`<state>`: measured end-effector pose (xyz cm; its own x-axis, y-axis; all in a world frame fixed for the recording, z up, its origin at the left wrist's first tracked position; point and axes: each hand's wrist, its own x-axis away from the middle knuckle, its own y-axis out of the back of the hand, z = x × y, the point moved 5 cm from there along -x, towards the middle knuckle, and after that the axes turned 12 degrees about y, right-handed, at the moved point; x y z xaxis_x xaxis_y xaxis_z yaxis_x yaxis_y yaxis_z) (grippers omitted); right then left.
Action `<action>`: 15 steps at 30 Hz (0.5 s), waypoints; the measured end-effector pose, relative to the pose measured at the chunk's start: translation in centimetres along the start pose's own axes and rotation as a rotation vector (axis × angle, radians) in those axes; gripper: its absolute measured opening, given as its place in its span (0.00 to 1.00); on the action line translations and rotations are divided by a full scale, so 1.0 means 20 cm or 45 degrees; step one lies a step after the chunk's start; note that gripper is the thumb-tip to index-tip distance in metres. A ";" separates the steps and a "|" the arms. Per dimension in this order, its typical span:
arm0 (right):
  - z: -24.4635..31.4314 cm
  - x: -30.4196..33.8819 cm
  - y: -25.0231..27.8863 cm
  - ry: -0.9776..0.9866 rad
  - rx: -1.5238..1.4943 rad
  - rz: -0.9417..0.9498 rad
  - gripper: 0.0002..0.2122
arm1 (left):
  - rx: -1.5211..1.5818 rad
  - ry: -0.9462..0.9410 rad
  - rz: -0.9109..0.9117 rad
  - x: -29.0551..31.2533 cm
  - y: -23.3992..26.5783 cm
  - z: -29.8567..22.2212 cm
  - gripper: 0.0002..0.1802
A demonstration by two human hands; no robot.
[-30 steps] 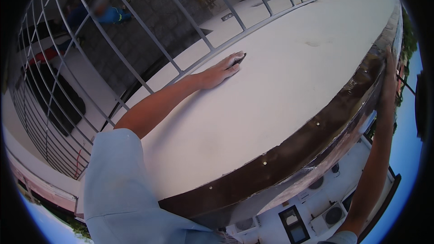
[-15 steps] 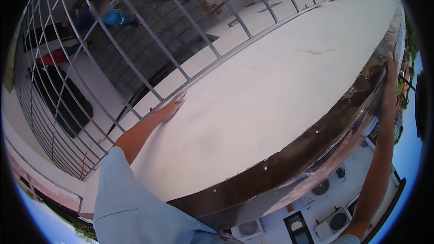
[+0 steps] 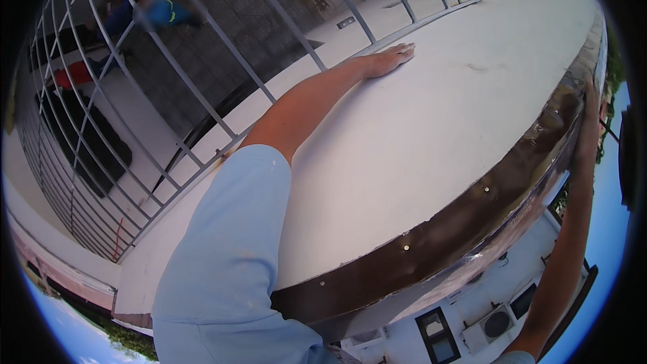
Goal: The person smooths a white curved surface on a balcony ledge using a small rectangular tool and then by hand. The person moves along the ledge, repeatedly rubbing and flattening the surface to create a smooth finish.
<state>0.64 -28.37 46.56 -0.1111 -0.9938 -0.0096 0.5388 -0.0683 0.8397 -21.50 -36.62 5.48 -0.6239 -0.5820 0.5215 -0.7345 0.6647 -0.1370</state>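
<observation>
My left hand lies palm down on a broad, smooth, off-white slab; its stretched fingers have whitish tips. The bare forearm comes out of a light blue sleeve and reaches past the foot of a grey metal railing. At the far right, my right hand rests along the slab's outer edge, beside a dark brown strip with several pale screw heads. The fingers look stretched along that edge, partly in shade. I see no tool in either hand.
Behind the railing and lower down, a person in blue is near a dark floor with scattered items. A long black object lies there too. Outside the strip is a drop, with an air-conditioner unit on a white wall below.
My left hand has slid forward and to the right along the slab, and its arm now reaches further. My right hand stays at the outer edge. The view has shifted slightly.
</observation>
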 end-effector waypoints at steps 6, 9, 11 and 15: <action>0.00 0.00 0.00 -0.015 -0.017 -0.009 0.30 | 0.119 0.295 0.030 0.19 -0.04 0.37 0.44; 0.01 0.01 -0.01 -0.011 0.068 0.007 0.33 | 0.172 0.315 -0.057 0.96 -0.04 0.70 0.39; 0.04 0.02 -0.02 -0.022 0.140 0.023 0.35 | 0.143 0.614 -0.113 1.57 -0.06 0.93 0.40; 0.10 0.04 -0.03 -0.083 0.336 0.060 0.38 | 0.179 1.053 -0.165 2.38 -0.11 1.23 0.37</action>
<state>-1.46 -28.87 47.21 -0.1490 -0.9870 0.0606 0.3093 0.0116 0.9509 -56.08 -77.39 9.88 -0.1768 -0.0829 0.9807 -0.8472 0.5200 -0.1088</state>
